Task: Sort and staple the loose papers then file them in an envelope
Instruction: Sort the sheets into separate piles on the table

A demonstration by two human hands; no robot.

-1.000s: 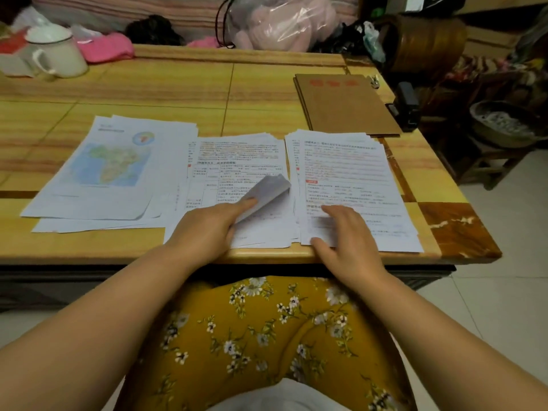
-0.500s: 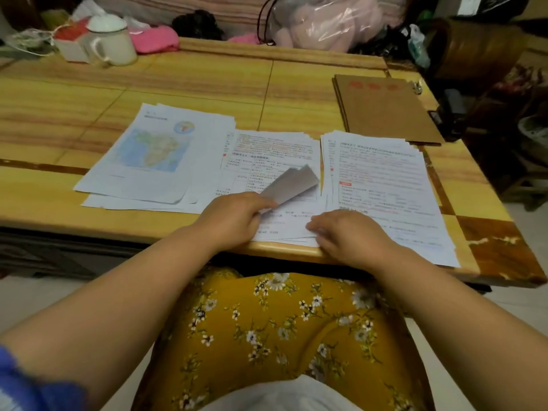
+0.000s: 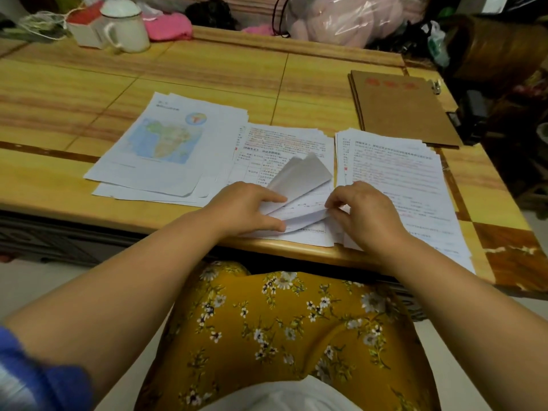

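Papers lie in three stacks along the near edge of the wooden table (image 3: 207, 72): we have the map stack (image 3: 166, 149) to our left, the middle stack (image 3: 284, 143) in front of us and the right stack (image 3: 397, 173) beside it, the three overlapping or just touching at their edges. Our left hand (image 3: 240, 209) rests on the near left part of the middle stack, index finger and thumb spread apart, holding back the lifted sheets (image 3: 302, 176) whose grey undersides curl up and away from us. Our right hand (image 3: 361, 212) sits at the seam between the middle and right stacks, thumb and fingertips pinching the edge of a few sheets. Beyond the right stack the brown envelope (image 3: 403, 108) lies flat near the table's far right corner, well apart from our hands. A white lidded mug (image 3: 127, 28) stands at the far left
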